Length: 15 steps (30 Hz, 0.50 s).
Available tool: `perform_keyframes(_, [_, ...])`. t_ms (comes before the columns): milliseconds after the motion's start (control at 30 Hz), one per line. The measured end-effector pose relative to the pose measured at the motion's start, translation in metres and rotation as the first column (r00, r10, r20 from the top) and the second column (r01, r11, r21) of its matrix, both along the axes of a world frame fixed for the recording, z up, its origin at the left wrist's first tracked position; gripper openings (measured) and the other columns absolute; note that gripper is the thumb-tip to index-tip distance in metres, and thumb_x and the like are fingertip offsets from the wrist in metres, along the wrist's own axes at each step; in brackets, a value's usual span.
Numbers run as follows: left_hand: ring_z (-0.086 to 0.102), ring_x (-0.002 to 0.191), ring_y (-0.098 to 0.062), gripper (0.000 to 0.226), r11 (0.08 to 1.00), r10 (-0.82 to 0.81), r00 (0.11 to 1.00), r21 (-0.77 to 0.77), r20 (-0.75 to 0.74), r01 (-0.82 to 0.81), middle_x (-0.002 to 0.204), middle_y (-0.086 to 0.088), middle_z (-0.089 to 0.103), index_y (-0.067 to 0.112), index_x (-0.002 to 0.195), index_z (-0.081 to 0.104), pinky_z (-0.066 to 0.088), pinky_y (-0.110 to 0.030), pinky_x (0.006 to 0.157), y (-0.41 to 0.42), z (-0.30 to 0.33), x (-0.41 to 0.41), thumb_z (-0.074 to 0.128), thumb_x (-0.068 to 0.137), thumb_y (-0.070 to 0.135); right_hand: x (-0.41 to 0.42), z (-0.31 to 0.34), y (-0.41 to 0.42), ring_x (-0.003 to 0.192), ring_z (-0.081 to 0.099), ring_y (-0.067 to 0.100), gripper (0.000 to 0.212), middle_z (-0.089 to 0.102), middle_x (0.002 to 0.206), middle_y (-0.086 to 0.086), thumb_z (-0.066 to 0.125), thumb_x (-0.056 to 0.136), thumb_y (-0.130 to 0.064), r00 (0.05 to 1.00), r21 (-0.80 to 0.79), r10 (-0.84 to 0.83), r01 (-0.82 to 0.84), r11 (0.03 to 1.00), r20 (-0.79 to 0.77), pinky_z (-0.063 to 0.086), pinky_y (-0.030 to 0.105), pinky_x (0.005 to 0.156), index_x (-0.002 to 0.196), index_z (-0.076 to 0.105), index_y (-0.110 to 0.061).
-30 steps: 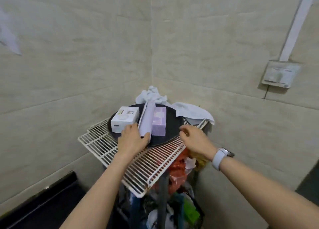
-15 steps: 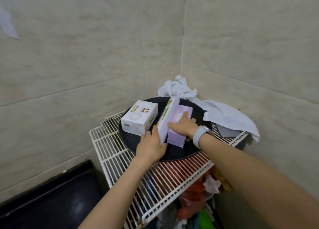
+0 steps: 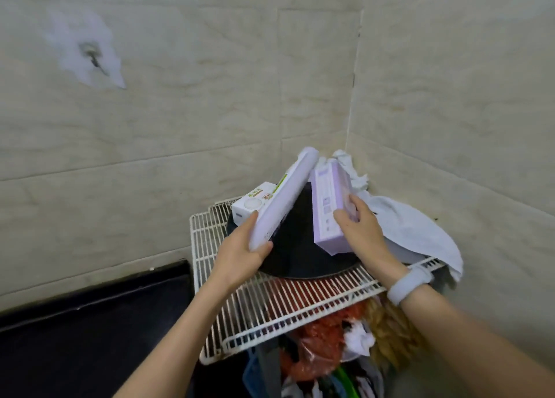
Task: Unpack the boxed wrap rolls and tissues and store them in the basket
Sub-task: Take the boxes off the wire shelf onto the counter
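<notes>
Head view, centre of frame: long wrap box clamped at its lower end by left hand, long axis slanting up toward the wall corner; purple tissue box pinched by right hand, fingers wrapped over its near face. Both lifted off the black tray on the wire shelf. White box left behind the roll, nearer the left hand. No basket clearly identifiable.

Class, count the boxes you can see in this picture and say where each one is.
3. A long lilac box in the left hand, a purple box in the right hand, a white box on the black tray. Others may be hidden.
</notes>
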<state>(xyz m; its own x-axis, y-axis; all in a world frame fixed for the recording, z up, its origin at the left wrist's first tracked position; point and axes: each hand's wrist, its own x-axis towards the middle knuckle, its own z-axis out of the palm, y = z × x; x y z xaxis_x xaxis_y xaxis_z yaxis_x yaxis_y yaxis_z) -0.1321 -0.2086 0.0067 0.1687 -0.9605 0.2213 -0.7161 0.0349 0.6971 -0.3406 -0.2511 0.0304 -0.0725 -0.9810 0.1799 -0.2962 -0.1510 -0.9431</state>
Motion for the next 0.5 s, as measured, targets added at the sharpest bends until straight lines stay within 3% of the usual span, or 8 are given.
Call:
perform_keyframes(200, [0.053, 0.119, -0.018, 0.067, 0.942, 0.223, 0.942, -0.195, -0.249, -0.274, 0.129, 0.016, 0.046, 0.027, 0.140, 0.035, 0.046, -0.037, 0.094, 0.083, 0.004, 0.038, 0.066, 0.082, 0.022, 0.068, 0.014, 0.040, 0.117, 0.041, 0.009, 0.057, 0.041, 0.142, 0.001, 0.052, 0.089, -0.027, 0.931, -0.089, 0.350, -0.342, 0.935, 0.099, 0.039, 0.023, 0.088, 0.141, 0.027, -0.026])
perform_keyframes(300, [0.060, 0.109, -0.026, 0.064, 0.886, 0.365, 0.868, -0.160, -0.337, -0.435, 0.125, 0.013, 0.054, 0.036, 0.138, 0.035, 0.052, -0.050, 0.089, 0.135, -0.008, 0.068, 0.064, 0.082, 0.022, 0.123, 0.011, 0.066, 0.118, 0.044, 0.011, 0.058, 0.042, 0.139, 0.000, 0.053, 0.088, -0.026, 0.863, -0.062, 0.486, -0.482, 0.874, 0.136, 0.042, 0.024, 0.086, 0.140, 0.028, -0.024])
perform_keyframes(400, [0.059, 0.109, -0.032, 0.065, 0.820, 0.509, 0.789, -0.083, -0.343, -0.566, 0.131, 0.005, 0.055, 0.039, 0.138, 0.032, 0.051, -0.051, 0.091, 0.188, -0.034, 0.101, 0.062, 0.082, 0.025, 0.185, -0.009, 0.101, 0.119, 0.047, 0.017, 0.058, 0.045, 0.138, 0.003, 0.054, 0.085, -0.028, 0.820, -0.037, 0.568, -0.567, 0.823, 0.075, 0.042, 0.033, 0.095, 0.138, 0.033, -0.022])
perform_keyframes(500, [0.058, 0.110, -0.038, 0.067, 0.726, 0.662, 0.678, 0.048, -0.319, -0.686, 0.135, 0.000, 0.053, 0.036, 0.140, 0.030, 0.049, -0.050, 0.094, 0.239, -0.079, 0.132, 0.061, 0.082, 0.027, 0.241, -0.054, 0.141, 0.108, 0.051, 0.021, 0.061, 0.047, 0.133, 0.006, 0.054, 0.080, -0.035, 0.768, 0.117, 0.639, -0.631, 0.767, -0.046, 0.043, 0.034, 0.087, 0.137, 0.032, -0.026])
